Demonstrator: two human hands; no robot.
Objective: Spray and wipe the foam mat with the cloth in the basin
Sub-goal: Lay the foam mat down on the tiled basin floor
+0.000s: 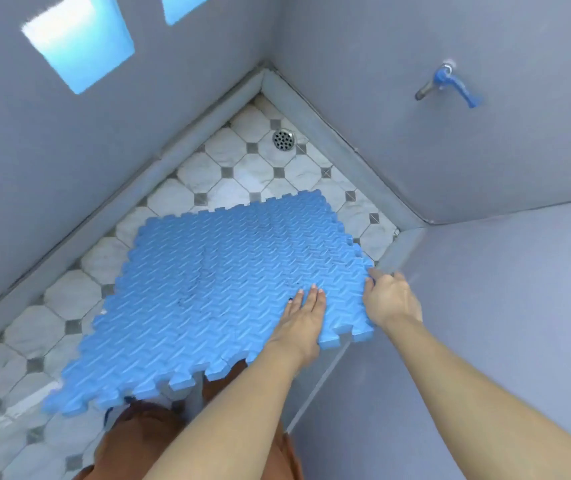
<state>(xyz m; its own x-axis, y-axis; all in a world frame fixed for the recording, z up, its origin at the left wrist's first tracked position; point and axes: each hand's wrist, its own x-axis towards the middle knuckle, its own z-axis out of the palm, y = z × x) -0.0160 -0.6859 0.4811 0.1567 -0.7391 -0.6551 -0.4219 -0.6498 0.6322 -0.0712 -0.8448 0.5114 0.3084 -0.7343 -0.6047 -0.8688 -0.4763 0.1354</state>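
Left hand lies flat, fingers together, on the foam mat; right hand clamps its near-right corner (nearer the basin edge).

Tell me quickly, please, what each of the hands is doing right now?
Left hand: open, flat on the foam mat.
Right hand: closed on the mat's edge.

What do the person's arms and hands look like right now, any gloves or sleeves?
Both are bare: no gloves on the left hand or right hand, no sleeves on either forearm as far as the frame shows. No rings, watch or bands visible. Brown-orange clothing shows below the arms.
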